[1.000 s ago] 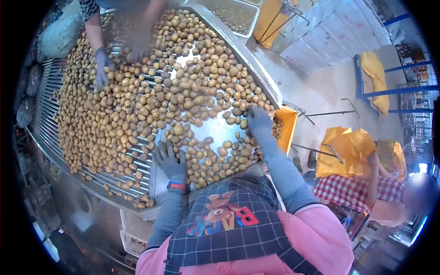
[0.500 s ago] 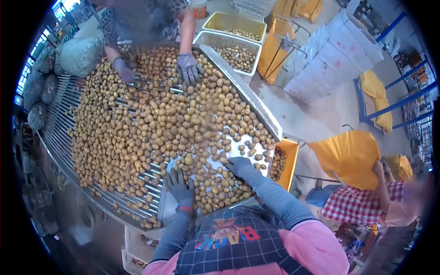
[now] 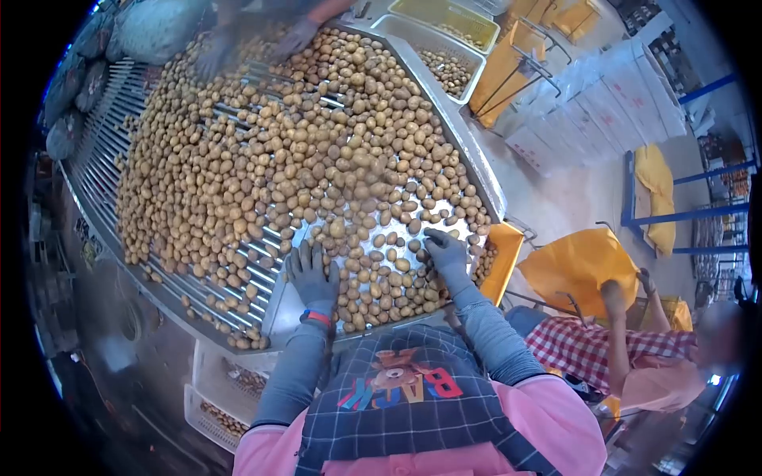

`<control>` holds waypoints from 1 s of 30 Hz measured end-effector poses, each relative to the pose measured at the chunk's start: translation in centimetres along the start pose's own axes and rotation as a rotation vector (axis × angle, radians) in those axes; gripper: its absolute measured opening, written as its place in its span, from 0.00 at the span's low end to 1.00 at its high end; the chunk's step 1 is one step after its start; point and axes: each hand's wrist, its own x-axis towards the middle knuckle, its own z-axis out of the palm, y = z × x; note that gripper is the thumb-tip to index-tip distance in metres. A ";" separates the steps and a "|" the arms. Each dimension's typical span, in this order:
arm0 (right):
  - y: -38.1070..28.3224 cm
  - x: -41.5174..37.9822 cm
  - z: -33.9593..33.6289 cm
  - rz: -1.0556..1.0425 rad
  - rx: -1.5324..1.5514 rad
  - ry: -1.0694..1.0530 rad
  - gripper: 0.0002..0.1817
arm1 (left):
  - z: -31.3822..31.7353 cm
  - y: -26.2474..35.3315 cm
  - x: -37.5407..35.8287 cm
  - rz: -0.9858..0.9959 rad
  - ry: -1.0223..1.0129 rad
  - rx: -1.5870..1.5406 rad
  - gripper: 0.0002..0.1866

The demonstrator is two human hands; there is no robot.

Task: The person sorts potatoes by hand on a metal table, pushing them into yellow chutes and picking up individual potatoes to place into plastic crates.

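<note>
My left hand point(image 3: 312, 274), in a grey glove, lies open with its fingers spread on the flat metal edge, beside small round brown potatoes point(image 3: 373, 295). To its right, my right hand point(image 3: 448, 254), also gloved, is over the sorting table's bare metal plate point(image 3: 403, 213). Its fingers point forward, slightly bent, and I see nothing held in them. Loose potatoes lie on the plate between both hands. A large heap of potatoes point(image 3: 214, 182) covers the roller bars point(image 3: 99, 135) farther off.
Across the table a co-worker's gloved hands point(image 3: 295, 40) reach into the heap. A yellow chute point(image 3: 502, 260) is at the right corner. Crates point(image 3: 476, 67) of potatoes stand beyond the metal rim. At right, another person handles an orange sack point(image 3: 583, 266). White crates point(image 3: 208, 404) sit below left.
My right hand has drawn back from the potato near its fingertips and shifted right. My left hand stays at the metal edge. The view has tilted down, and the co-worker's hands have moved.
</note>
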 end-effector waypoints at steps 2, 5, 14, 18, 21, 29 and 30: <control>-6.5 -1.2 -0.2 0.047 -0.228 -0.105 0.26 | 0.2 -0.2 0.0 0.014 0.012 -0.042 0.31; -7.8 -0.2 3.5 -0.071 -0.799 -0.345 0.17 | 0.2 0.0 0.0 -0.005 -0.006 -0.048 0.31; -7.4 1.5 3.2 0.070 -0.544 -0.373 0.16 | 0.1 -0.2 0.1 0.003 0.039 -0.036 0.30; -5.6 3.7 2.2 0.154 -0.181 -0.276 0.15 | -0.5 0.2 0.1 -0.002 0.034 -0.036 0.29; -7.7 0.5 4.8 -0.063 -0.585 -0.405 0.16 | -1.3 0.6 -0.1 -0.090 -0.162 0.019 0.29; -10.4 0.9 6.8 -0.312 -1.010 -0.707 0.20 | -0.1 -0.4 -0.6 -0.009 0.012 -0.070 0.30; -9.8 1.5 6.7 -0.324 -0.975 -0.741 0.17 | -0.1 -0.5 -0.4 -0.004 0.038 -0.063 0.30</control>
